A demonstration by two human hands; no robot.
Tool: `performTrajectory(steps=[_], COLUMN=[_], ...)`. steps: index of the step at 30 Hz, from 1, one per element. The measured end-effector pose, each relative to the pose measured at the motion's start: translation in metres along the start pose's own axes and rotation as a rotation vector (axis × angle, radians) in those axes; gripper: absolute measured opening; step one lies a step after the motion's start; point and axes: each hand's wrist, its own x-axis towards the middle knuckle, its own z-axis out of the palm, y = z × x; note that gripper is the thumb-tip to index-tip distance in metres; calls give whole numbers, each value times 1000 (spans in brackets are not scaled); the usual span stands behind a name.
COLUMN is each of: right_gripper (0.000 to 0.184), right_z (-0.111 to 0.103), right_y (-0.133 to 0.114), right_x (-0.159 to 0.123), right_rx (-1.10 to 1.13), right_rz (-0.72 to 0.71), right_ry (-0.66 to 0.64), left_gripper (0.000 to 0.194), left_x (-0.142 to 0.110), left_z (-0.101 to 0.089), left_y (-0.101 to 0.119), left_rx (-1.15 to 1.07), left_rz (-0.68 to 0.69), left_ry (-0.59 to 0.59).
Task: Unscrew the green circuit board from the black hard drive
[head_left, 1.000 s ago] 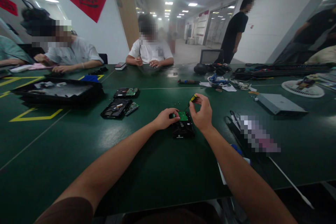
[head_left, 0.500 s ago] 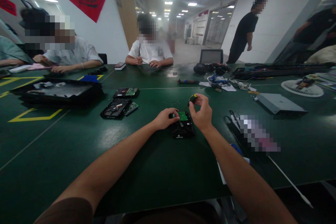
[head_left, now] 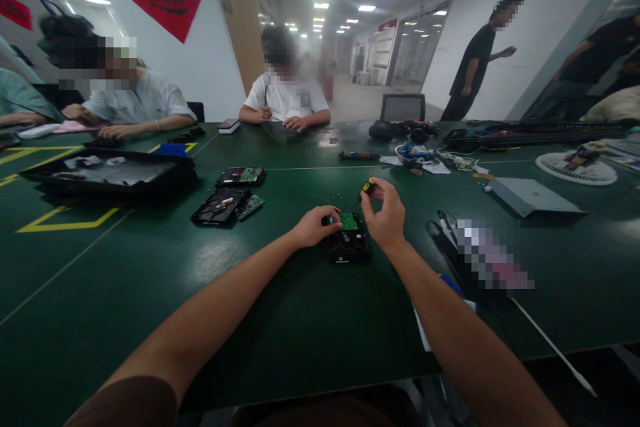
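Observation:
A black hard drive [head_left: 350, 247] with a green circuit board [head_left: 349, 221] lies on the green table in front of me. My left hand [head_left: 316, 227] grips its upper left side, thumb and fingertips at the board's edge. Above the drive's upper right corner, my right hand [head_left: 385, 213] pinches a yellow-and-black screwdriver [head_left: 369, 187] by its handle. The screwdriver is tilted, and its tip is too dark to make out against the board. Several tiny screws [head_left: 337, 197] lie on the table just beyond the drive.
To the left are two more hard drives [head_left: 220, 205] and a loose circuit board [head_left: 251, 207], with a black tray [head_left: 110, 177] beyond. A grey metal box [head_left: 535, 197] and a bowl of cables [head_left: 415, 153] stand to the right. Co-workers sit across the table.
The screwdriver handle has turned slightly in my right hand, showing more yellow. My left hand and the hard drive stay put. A person in the background has moved to the right.

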Motion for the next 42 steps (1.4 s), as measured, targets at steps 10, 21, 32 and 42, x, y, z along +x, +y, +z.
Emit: performTrajectory(steps=[10,21,32,42], right_gripper=[48,47,46,50], right_z=[1,0,-3,-2], right_y=[0,-2,-4,1], right_x=[-1,-1,0,-2], right_rx=[-20,7,-6,-6], right_rz=[25,9,-6,-2], right_ry=[11,-61,-73,-68], left_gripper=[15,16,14,13], left_x=[0,1,0,1], left_z=[1,3,3,2], left_y=[-2,-5,1,3], left_rx=[1,-1,5,4], left_rz=[0,19,10,-9], left_ry=[4,8,8,-6])
